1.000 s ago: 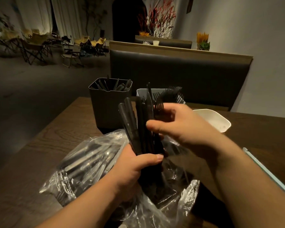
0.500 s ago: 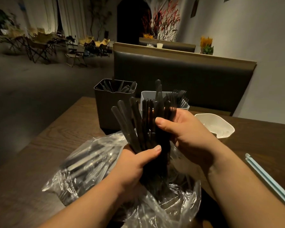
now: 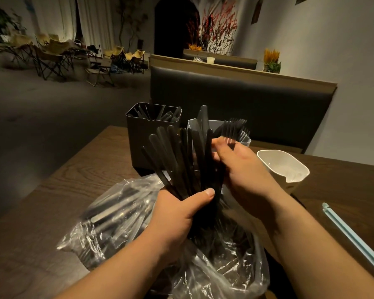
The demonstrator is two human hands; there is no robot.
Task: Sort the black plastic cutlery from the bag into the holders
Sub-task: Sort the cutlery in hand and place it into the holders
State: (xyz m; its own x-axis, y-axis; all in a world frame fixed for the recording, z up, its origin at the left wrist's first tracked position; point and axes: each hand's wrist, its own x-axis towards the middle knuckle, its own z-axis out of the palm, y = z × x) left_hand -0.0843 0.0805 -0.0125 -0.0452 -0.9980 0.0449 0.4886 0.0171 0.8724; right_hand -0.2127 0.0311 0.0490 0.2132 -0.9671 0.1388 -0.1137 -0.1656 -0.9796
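Observation:
My left hand (image 3: 177,214) grips a fanned bunch of black plastic cutlery (image 3: 177,156) upright above the clear plastic bag (image 3: 121,214), which holds more cutlery. My right hand (image 3: 242,169) is at the right side of the bunch, its fingers curled round one or two of the pieces near their tops. Behind stand three holders: a dark one (image 3: 143,139) with black handles inside, a light grey one (image 3: 192,124) holding black forks (image 3: 233,128), and a white one (image 3: 289,182) at the right.
The holders and bag sit on a dark wooden table (image 3: 73,182). A pale blue strip (image 3: 354,236) lies at the right edge. A black padded bench back (image 3: 257,104) rises behind the table. Folding chairs stand far off at the left.
The bunch has fanned out wider in my left hand. My right hand has shifted from the front of the bunch to its right side, fingers now among the upper pieces.

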